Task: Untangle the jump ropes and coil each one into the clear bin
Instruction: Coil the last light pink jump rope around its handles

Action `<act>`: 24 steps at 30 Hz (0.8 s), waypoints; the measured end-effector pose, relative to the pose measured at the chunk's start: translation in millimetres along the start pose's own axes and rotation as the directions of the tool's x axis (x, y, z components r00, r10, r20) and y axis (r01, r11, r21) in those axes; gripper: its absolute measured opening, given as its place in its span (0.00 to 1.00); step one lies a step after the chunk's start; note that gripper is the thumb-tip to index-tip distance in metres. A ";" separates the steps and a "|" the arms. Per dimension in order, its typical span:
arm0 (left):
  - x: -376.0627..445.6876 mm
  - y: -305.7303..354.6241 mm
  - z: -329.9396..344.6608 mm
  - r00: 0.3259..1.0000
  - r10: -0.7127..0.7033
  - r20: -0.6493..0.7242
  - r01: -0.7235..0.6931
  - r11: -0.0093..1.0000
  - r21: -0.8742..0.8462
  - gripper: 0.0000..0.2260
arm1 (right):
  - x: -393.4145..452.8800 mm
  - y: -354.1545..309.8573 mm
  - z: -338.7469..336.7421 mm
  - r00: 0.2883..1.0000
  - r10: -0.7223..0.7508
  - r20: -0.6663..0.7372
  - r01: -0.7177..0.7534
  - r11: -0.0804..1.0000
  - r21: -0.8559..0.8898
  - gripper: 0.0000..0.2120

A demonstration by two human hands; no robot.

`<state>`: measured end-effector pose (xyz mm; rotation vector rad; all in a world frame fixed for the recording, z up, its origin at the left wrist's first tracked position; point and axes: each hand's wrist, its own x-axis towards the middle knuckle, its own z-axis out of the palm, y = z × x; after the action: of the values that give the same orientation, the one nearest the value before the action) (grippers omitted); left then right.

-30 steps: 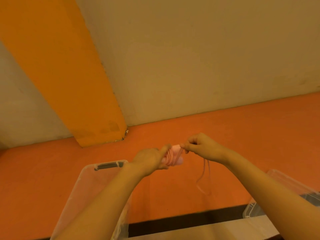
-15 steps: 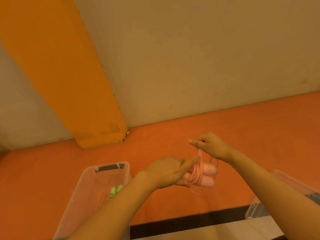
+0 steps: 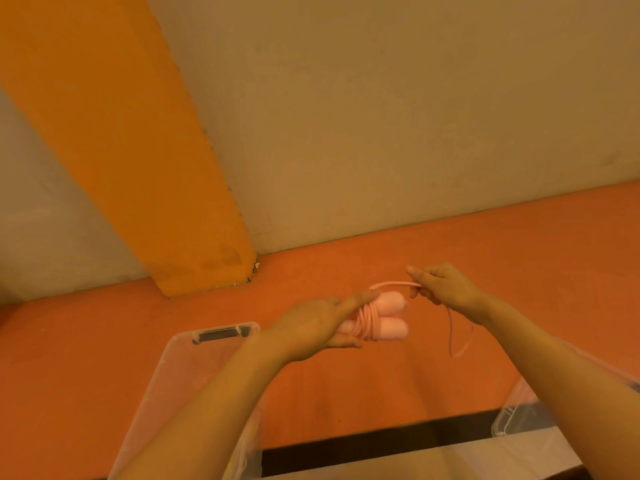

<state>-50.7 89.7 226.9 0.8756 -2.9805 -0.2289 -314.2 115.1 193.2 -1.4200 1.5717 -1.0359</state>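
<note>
While we wrap the pink jump rope point(image 3: 372, 322) round its handles above the clear bin point(image 3: 180, 379) | left hand point(image 3: 313, 329) grips the bundle | right hand point(image 3: 441, 285) pinches the cord | next: wind on the hanging loop, we judge.

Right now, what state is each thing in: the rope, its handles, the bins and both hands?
pink jump rope: partly wound round its handles, loose tail hanging.
pink handles: side by side, bundled by the cord.
left hand: holds the bundle, fingers mostly straight.
right hand: pinches the cord, pulled taut.
left clear bin: open, contents hidden.
right clear bin: only a corner shows.
</note>
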 end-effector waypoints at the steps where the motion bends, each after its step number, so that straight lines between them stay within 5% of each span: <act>1: -0.9 -4.6 -0.5 0.999 -0.024 -0.030 0.022 0.998 -0.060 0.35 | -0.3 1.4 -2.3 1.000 0.012 -0.007 -0.012 1.000 0.023 0.23; 9: 2.3 -26.3 -5.4 0.923 -0.325 -0.208 0.139 0.783 -0.607 0.32 | -3.4 2.1 -0.8 0.997 0.020 0.076 -0.037 0.975 0.220 0.18; 16: 10.2 -30.8 -7.6 0.826 -0.525 -0.205 0.207 0.622 -0.755 0.28 | -13.2 -18.6 38.0 0.959 0.027 0.281 -0.028 1.000 -0.002 0.13; 19: 7.8 -39.4 2.4 0.807 -0.555 -0.203 0.323 0.702 -0.634 0.33 | -14.7 -33.2 53.4 0.944 -0.015 0.330 0.037 0.997 -0.060 0.13; 22: 5.7 -40.1 11.1 0.819 -0.546 -0.175 0.524 0.837 -0.159 0.34 | -14.2 -42.5 58.4 0.936 -0.063 0.347 0.132 0.974 -0.181 0.12; 24: 5.9 -34.9 11.8 0.850 -0.514 -0.119 0.524 0.849 0.075 0.34 | -14.9 -44.5 57.9 0.933 -0.066 0.353 0.147 0.967 -0.208 0.11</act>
<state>-37.7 59.0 210.0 1.6484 -2.6192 -0.0344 -242.7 123.3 212.7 -1.7563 1.4001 -0.6317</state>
